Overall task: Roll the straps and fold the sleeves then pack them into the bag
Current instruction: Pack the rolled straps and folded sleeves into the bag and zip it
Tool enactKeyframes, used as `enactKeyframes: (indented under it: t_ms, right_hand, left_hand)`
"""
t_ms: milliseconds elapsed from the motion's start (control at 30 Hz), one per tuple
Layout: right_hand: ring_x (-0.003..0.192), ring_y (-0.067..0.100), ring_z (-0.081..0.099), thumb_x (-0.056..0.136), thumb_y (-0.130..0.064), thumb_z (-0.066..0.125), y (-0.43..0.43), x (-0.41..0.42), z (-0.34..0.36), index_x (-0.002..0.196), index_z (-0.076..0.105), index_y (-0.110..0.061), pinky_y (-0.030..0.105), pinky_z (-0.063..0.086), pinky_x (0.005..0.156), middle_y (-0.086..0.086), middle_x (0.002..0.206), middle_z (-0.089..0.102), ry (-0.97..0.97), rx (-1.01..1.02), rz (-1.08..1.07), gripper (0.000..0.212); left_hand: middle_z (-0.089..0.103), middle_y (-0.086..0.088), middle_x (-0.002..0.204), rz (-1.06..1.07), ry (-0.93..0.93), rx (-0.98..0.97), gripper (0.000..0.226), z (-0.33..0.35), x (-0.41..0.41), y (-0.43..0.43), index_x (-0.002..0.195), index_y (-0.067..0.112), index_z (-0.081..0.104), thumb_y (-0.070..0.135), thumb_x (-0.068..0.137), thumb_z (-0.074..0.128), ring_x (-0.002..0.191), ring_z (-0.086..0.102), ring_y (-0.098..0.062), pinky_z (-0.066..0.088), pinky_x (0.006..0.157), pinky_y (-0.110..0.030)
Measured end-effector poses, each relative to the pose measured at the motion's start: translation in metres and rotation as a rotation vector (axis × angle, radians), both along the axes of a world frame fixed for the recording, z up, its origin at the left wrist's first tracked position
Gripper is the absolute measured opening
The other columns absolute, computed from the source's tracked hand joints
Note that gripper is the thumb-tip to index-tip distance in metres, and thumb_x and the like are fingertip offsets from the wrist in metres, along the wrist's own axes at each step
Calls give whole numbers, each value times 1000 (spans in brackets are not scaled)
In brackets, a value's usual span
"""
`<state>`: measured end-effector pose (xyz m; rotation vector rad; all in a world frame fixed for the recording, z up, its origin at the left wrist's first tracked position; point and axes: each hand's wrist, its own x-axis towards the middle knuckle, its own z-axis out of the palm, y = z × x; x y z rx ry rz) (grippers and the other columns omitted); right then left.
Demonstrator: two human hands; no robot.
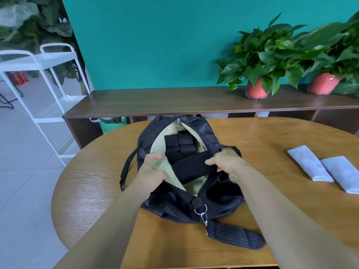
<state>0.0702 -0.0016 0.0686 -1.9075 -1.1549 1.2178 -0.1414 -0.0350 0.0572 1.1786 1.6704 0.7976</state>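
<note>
A black duffel bag [171,206] with a beige lining lies unzipped in the middle of the round wooden table [272,136]. Several rolled black straps [179,143] sit inside it at the far end. A wider black padded piece [191,168] lies across the opening. My left hand [150,173] grips the left edge of the opening by the lining. My right hand [228,165] grips the right end of the padded piece at the bag's right edge. Two folded white sleeves [308,163] [342,173] lie side by side on the table to the right.
The bag's shoulder strap pad [235,236] with a metal clip trails toward the table's near edge. A dark wooden sideboard [155,102] behind the table carries two potted plants [260,59] [328,55]. A white metal rack [48,78] stands at the left.
</note>
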Motion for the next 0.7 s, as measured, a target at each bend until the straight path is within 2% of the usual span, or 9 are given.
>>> enactKeyframes:
  t_ms: [100, 200, 267, 433, 500, 533, 633, 667, 700]
  right_hand:
    - [80, 19, 57, 82, -14, 70, -2, -11, -6, 97, 60, -8, 28, 43, 68, 4, 85, 59, -85, -26, 77, 19]
    - [89, 29, 59, 79, -18, 68, -6, -16, -22, 84, 56, -11, 44, 40, 98, 6, 89, 63, -291, -90, 128, 15]
    - [85, 27, 56, 80, -20, 66, -5, -17, -25, 79, 52, -14, 49, 33, 104, 4, 83, 59, -353, -95, 129, 16]
    - [96, 29, 54, 79, -18, 70, 1, -24, -20, 96, 54, -7, 42, 39, 97, 8, 95, 59, -219, -82, 137, 26]
    - [93, 27, 53, 82, -23, 68, -1, -24, -25, 97, 56, -8, 44, 34, 100, 4, 87, 57, -331, -111, 199, 25]
    - [88, 25, 51, 83, -26, 67, -2, -23, -28, 91, 55, -12, 45, 28, 103, 1, 82, 56, -427, -118, 228, 20]
    - [79, 21, 51, 80, -34, 66, -3, -22, -30, 77, 51, -21, 41, 26, 95, -3, 77, 58, -630, -87, 253, 21]
    - [80, 21, 53, 78, -35, 66, -3, -21, -30, 74, 49, -22, 39, 27, 91, -3, 76, 58, -664, -69, 265, 22]
    - [81, 21, 53, 76, -35, 66, -3, -21, -29, 70, 47, -22, 38, 29, 89, -4, 73, 55, -683, -40, 277, 24]
  left_hand:
    - [44, -1, 117, -20, 28, 48, 56, 3, -3, -1, 128, 30, 43, -3, 85, 56, 90, 47, -15, 35, 61, -21]
    - [41, 4, 117, -13, 36, 73, 51, 5, -4, -2, 129, 29, 47, -2, 88, 52, 78, 45, -6, 34, 59, -19]
    - [42, 6, 118, -11, 24, 70, 51, 4, -6, -2, 130, 27, 50, -2, 88, 50, 76, 44, -2, 33, 57, -16]
    - [50, 6, 117, -3, -19, 53, 51, 1, -3, -2, 127, 24, 58, -6, 86, 48, 80, 47, -5, 36, 61, -16]
    - [50, 2, 123, 12, 3, 54, 50, 2, -1, -3, 126, 22, 59, -6, 87, 46, 93, 48, -11, 39, 71, -18]
    - [52, 1, 120, 10, 22, 48, 49, 3, 0, -4, 125, 22, 60, -6, 87, 46, 92, 50, -12, 40, 70, -18]
    - [51, 7, 91, -19, 86, 37, 45, 2, -3, -7, 123, 23, 60, -2, 89, 46, 69, 47, -6, 39, 49, -8]
    - [50, 9, 86, -25, 110, 38, 43, 2, -4, -8, 123, 24, 60, 0, 89, 48, 67, 46, -5, 39, 47, -6]
    - [51, 9, 89, -30, 158, 49, 40, 1, -4, -9, 123, 26, 59, 5, 90, 50, 71, 49, -7, 43, 55, -7]
